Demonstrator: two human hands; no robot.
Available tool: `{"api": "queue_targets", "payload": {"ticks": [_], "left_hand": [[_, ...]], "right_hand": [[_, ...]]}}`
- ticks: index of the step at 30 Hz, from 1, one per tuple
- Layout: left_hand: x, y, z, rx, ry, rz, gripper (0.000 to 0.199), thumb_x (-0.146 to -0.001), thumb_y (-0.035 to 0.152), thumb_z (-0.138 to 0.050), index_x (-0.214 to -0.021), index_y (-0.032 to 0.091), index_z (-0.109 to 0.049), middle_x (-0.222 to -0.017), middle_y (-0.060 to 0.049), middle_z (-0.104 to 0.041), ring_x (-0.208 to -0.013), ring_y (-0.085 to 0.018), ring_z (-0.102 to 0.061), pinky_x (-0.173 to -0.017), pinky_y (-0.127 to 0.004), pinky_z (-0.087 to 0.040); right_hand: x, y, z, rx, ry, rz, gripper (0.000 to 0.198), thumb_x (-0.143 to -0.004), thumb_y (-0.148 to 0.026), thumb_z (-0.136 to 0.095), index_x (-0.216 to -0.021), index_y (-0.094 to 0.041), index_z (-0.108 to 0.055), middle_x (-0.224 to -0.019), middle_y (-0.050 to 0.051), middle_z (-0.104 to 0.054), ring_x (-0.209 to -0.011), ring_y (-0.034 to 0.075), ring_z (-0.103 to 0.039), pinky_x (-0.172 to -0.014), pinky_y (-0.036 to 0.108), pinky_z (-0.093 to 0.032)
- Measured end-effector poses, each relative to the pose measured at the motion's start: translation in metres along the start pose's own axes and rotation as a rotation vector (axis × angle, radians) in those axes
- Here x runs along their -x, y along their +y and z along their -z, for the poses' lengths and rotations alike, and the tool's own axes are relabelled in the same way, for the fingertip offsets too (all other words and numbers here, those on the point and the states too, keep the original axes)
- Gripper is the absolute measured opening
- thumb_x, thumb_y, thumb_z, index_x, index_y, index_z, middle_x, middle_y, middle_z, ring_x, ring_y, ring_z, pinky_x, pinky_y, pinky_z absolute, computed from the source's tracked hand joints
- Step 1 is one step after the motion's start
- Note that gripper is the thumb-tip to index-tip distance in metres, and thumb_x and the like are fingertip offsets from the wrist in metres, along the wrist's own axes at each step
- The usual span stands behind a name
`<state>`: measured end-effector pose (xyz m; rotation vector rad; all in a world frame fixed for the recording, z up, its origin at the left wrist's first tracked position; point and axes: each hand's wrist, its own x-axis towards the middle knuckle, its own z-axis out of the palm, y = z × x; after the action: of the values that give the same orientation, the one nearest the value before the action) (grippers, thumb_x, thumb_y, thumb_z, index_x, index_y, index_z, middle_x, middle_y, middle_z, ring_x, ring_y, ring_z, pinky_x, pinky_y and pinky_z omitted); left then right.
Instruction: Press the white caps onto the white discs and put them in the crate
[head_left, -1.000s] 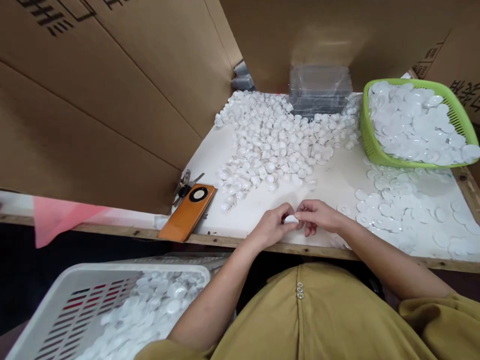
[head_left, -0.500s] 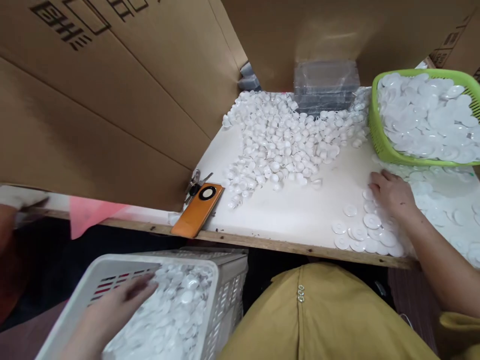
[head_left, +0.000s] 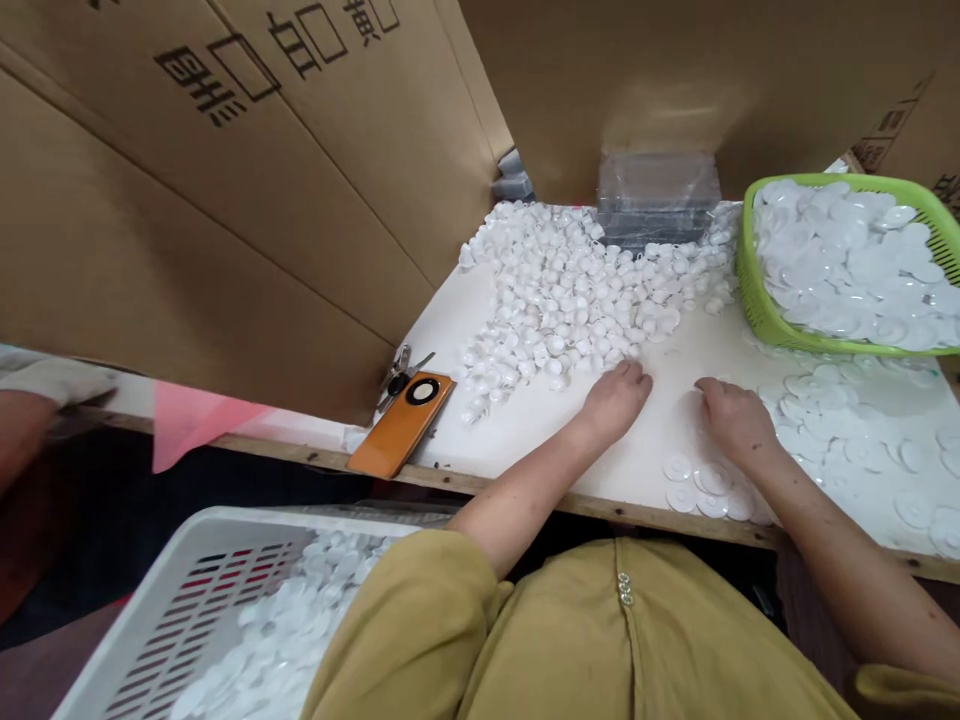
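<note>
My left hand is at the near edge of a pile of small white toy cups, its fingers curled together; whatever they grip is hidden. Close by on the right, my right hand hovers over the white tabletop with fingers bent inward, and I cannot make out what is in them. Just below it lie several small round white saucers near the table's front edge. More saucers are spread to the right of my right forearm.
A green basket heaped with white saucers stands at the back right. Clear plastic boxes sit behind the cups. An orange phone and keys lie at left beside a cardboard wall. Below is a white crate of white pieces.
My left hand has moved up from the white crate to the cups on the table. My right hand has shifted left from the saucers toward it. The whole view has tilted slightly.
</note>
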<state>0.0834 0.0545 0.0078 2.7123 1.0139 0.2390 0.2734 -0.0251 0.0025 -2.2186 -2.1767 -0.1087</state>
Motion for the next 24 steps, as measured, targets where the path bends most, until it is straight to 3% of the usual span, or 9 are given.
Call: {"api": "queue_targets", "payload": {"ticks": [3,7,9,13,19,24], "left_hand": [[0.005,0.003,0.001,0.094,-0.016,0.047,0.023,-0.088,0.008,-0.045,-0.102,0.015,-0.061,-0.108,-0.012,-0.061,-0.104,-0.023,-0.055,-0.088,-0.034,-0.046],[0.041,0.002,0.007,0.343,-0.008,0.155,0.025,-0.089,0.024,-0.053,-0.114,0.023,-0.056,-0.1,-0.003,-0.066,-0.091,-0.018,-0.06,-0.08,-0.03,-0.048],[0.061,-0.002,0.007,0.429,-0.033,0.217,0.023,-0.087,0.028,-0.057,-0.11,0.022,-0.059,-0.096,-0.003,-0.066,-0.088,-0.018,-0.061,-0.081,-0.031,-0.048],[0.084,-0.014,0.001,0.35,-0.004,0.231,0.021,-0.076,0.027,-0.071,-0.096,0.02,-0.067,-0.107,-0.007,-0.062,-0.101,-0.023,-0.055,-0.091,-0.035,-0.044],[0.085,-0.028,-0.004,0.397,-0.045,0.236,0.023,-0.073,0.028,-0.074,-0.094,0.02,-0.068,-0.084,-0.003,-0.064,-0.084,-0.019,-0.056,-0.08,-0.03,-0.044],[0.083,-0.027,-0.008,0.375,-0.036,0.262,0.022,-0.076,0.037,-0.07,-0.086,0.018,-0.068,-0.081,-0.004,-0.066,-0.081,-0.02,-0.057,-0.076,-0.03,-0.043]], "right_hand": [[-0.001,0.007,-0.001,-0.119,-0.009,-0.043,0.027,-0.09,-0.016,-0.04,-0.106,-0.014,-0.061,-0.093,0.013,-0.07,-0.081,0.024,-0.063,-0.065,0.031,-0.038],[-0.007,0.006,0.004,-0.431,-0.027,-0.097,0.02,-0.088,-0.02,-0.045,-0.099,-0.018,-0.062,-0.088,0.008,-0.069,-0.079,0.021,-0.062,-0.069,0.03,-0.042],[-0.012,0.0,0.007,-0.593,-0.009,-0.099,0.015,-0.085,-0.023,-0.049,-0.09,-0.019,-0.063,-0.087,0.007,-0.067,-0.08,0.02,-0.061,-0.071,0.029,-0.044],[-0.016,-0.024,0.01,-0.807,0.05,-0.096,0.013,-0.08,-0.032,-0.056,-0.078,-0.02,-0.063,-0.087,0.007,-0.063,-0.082,0.02,-0.059,-0.071,0.031,-0.046],[-0.01,-0.07,0.009,-1.294,-0.428,-0.239,0.029,-0.068,-0.045,-0.069,-0.072,-0.019,-0.058,-0.058,-0.002,-0.057,-0.052,0.013,-0.053,-0.047,0.025,-0.042],[-0.013,-0.096,0.003,-1.308,-0.507,-0.261,0.03,-0.063,-0.041,-0.075,-0.07,-0.019,-0.057,-0.054,-0.002,-0.057,-0.049,0.012,-0.055,-0.042,0.022,-0.041]]}}
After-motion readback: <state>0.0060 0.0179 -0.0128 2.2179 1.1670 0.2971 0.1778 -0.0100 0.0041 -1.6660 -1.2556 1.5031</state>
